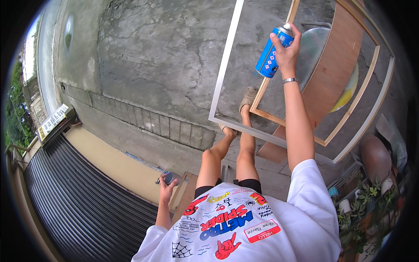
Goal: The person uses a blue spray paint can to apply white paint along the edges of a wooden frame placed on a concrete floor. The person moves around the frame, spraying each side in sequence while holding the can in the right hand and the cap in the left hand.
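My right hand (287,50) is wrapped round a blue spray can (267,61), its index finger pressed on the white nozzle at the top. A faint pale mist drifts off the nozzle to the upper left. Below the can stand a white-painted frame (225,61) and, inside it, a bare wooden frame (263,89). The white frame's near corner lies by my feet. Low at the left, my left hand (166,190) has its fingers closed round a small dark round cap (168,177), held away from the frames.
A brown plywood board (334,65) crosses the frames, over a round panel (349,89) with yellow and green. Potted plants (369,196) and a brown jar (375,157) stand at the right. A ribbed shutter (83,192) fills the lower left. Drain covers (144,118) line the concrete ground.
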The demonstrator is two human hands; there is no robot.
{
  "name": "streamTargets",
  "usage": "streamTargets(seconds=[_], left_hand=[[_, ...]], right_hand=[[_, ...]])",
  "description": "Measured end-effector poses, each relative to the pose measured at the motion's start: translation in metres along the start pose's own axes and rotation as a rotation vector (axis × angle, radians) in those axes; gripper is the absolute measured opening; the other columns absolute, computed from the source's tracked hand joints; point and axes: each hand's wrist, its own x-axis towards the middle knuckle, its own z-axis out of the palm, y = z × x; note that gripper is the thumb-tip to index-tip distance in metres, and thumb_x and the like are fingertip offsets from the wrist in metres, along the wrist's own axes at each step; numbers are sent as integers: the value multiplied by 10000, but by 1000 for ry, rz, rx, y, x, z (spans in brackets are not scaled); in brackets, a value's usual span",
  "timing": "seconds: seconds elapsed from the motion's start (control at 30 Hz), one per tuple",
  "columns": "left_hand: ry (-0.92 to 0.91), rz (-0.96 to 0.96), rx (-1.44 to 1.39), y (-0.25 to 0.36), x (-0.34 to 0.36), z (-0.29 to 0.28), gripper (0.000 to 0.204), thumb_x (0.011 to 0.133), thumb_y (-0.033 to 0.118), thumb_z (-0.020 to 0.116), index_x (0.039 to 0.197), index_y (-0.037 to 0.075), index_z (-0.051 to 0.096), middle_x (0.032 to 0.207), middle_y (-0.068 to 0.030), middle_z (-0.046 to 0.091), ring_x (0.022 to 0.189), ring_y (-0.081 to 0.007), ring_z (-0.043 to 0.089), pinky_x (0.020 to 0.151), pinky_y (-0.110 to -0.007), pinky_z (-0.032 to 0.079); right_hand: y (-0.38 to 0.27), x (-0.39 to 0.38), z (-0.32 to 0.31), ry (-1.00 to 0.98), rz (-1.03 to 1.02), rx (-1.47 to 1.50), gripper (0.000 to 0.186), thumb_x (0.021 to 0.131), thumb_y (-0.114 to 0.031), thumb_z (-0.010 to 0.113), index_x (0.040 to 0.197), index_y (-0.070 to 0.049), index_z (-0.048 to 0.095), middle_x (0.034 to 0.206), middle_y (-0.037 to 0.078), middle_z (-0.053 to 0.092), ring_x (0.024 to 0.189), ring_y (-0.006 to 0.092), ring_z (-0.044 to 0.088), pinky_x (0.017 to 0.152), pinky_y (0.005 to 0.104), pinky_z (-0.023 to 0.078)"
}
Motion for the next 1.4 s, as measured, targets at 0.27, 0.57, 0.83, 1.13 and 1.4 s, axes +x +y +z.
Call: streamTargets(seconds=[0.27, 0.57, 0.83, 1.13, 1.4], left_hand=[[3, -9, 68, 25, -20, 10, 741, 888, 224, 866, 1415, 39, 379, 1304, -205, 625, 1180, -271, 663, 980, -398, 579], [-13, 18, 107, 37, -3, 13, 732, 892, 192, 861, 1416, 53, 369, 1313, -215, 628, 1188, -283, 665, 974, -413, 587], [5, -12, 59, 62, -14, 34, 810, 841, 252, 900, 1413, 21, 375, 1285, -212, 617, 1170, -268, 648, 1000, -382, 537], [45, -33, 79, 63, -38, 24, 698, 895, 191, 860, 1390, 72, 383, 1296, -214, 643, 1153, -290, 686, 928, -410, 602], [60, -97, 37, 87, -49, 35, 768, 858, 172, 887, 1400, 33, 361, 1252, -210, 652, 1140, -269, 682, 960, -392, 578]], right_hand=[[-9, -39, -12, -78, 107, 21, 713, 878, -227, 869, 1463, -52, 500, 1241, 136, 651, 1038, 209, 679, 922, 359, 570], [-39, -185, -64, -524, 274, -1, 712, 851, -195, 837, 1474, -56, 523, 1378, 197, 626, 1259, 367, 640, 1084, 461, 503], [-10, -38, -30, -318, 197, 22, 700, 866, -238, 845, 1463, -56, 528, 1323, 181, 659, 1150, 295, 695, 991, 412, 565], [10, 133, 14, -79, 3, 47, 673, 867, -312, 850, 1438, -130, 545, 1216, 134, 701, 1017, 248, 733, 900, 399, 607], [4, 258, 38, 153, -215, 9, 668, 869, -287, 847, 1435, -109, 541, 1149, 125, 710, 992, 243, 724, 896, 382, 593]])
